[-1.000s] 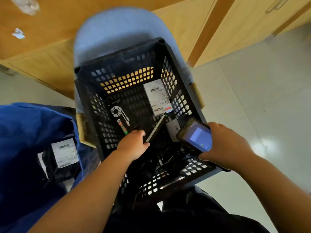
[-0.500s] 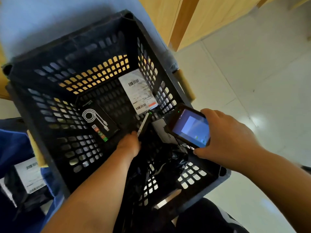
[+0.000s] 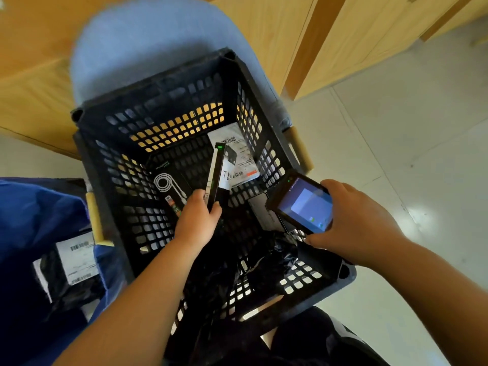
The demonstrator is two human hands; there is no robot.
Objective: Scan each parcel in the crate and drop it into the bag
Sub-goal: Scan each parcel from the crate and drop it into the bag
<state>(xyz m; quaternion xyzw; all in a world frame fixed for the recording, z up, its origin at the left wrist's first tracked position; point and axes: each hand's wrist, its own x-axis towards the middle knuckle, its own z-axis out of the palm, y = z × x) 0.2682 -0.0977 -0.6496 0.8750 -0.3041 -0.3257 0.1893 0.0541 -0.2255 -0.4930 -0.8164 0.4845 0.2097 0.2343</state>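
A black perforated crate [image 3: 169, 128] sits on a blue chair. Inside it my left hand [image 3: 196, 220] grips the lower end of a thin black box parcel [image 3: 217, 171], lifted edge-on above the crate floor. My right hand [image 3: 353, 225] holds a handheld scanner [image 3: 303, 204] with a lit blue screen over the crate's right side. On the crate floor lie a white-labelled parcel [image 3: 244, 165], a black cable box [image 3: 171, 186], a small dark box [image 3: 264, 212] and a crumpled black poly bag [image 3: 264, 262]. The blue bag [image 3: 34, 215] is at the left.
A black parcel with a white label [image 3: 75, 257] lies inside the blue bag. The blue chair back [image 3: 148, 40] rises behind the crate. Wooden cabinets [image 3: 369, 35] stand beyond it, and pale floor tiles [image 3: 396, 141] spread to the right.
My left hand has raised the thin black box from the crate floor and tipped it upright. The scanner in my right hand stays over the crate's right side.
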